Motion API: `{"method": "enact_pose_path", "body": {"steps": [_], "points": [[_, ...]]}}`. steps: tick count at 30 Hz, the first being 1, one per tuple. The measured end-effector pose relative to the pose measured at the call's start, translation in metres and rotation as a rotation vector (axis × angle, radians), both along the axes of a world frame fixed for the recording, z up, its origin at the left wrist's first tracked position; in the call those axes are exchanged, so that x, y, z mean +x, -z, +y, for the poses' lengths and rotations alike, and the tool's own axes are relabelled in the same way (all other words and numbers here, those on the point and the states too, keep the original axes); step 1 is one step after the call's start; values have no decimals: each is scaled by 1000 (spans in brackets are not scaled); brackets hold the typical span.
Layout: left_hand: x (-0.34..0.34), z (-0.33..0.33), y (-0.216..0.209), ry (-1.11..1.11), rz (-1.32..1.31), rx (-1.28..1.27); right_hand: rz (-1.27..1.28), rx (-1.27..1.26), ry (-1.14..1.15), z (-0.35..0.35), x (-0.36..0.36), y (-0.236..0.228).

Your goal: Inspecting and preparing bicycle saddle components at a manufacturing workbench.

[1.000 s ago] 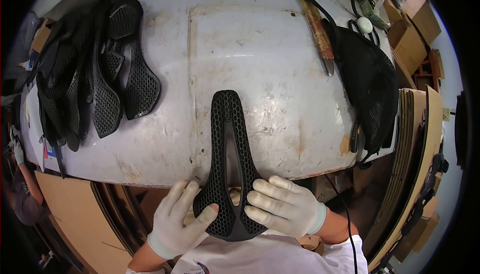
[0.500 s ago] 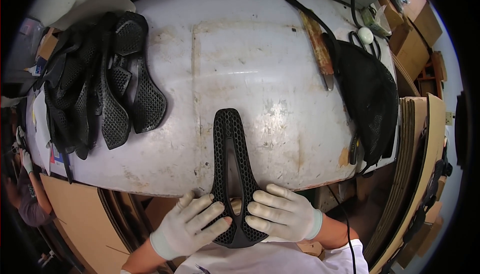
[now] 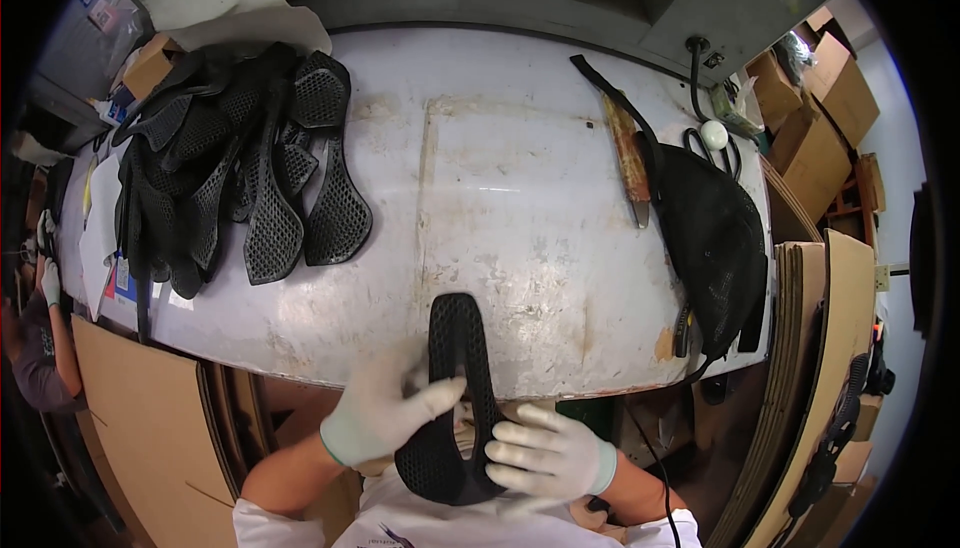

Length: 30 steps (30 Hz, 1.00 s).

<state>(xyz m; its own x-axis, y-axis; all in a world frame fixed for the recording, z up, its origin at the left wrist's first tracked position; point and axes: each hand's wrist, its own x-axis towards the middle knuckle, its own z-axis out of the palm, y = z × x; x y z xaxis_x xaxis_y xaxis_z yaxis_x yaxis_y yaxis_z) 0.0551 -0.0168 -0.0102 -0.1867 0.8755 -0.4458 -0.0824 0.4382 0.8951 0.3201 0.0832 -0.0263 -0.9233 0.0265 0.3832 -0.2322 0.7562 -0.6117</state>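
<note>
Close to my body, at the table's front edge, a black honeycomb bicycle saddle pad (image 3: 445,466) points its narrow end away from me. A long slot runs down its middle. My left hand (image 3: 385,403), in a white glove, grips its left side with the thumb laid across the front; the other fingers are blurred or hidden behind it. Along the right rear edge, my gloved right hand (image 3: 545,453) rests its fingers on the pad, its thumb not clearly seen.
A pile of similar black pads (image 3: 225,163) lies at the left of the worn white table (image 3: 480,238). On the right are a tape-wrapped tool (image 3: 627,163) and a black mesh bag (image 3: 710,248). Cardboard sheets (image 3: 815,348) stand beyond. Another person's sleeve (image 3: 40,348) shows far left.
My left hand has moved up the pad's left side, its thumb now over the front. The pad has turned slightly and its wide end has shifted left. The whole view has shifted.
</note>
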Motion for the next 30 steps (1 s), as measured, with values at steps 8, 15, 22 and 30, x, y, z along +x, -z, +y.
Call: {"method": "enact_pose_path", "body": {"steps": [8,15,22,30], "points": [[15,-17,-53,299,117,-90,-644,-995,251,20,-45,-43],[1,-30,-29,514,312,280,-240,-765,265,-1,-50,-51],[2,-40,-4,569,474,796,9,-279,151,11,-68,-61],[1,-46,1,514,496,839,143,-218,105,1,-71,-48]]}}
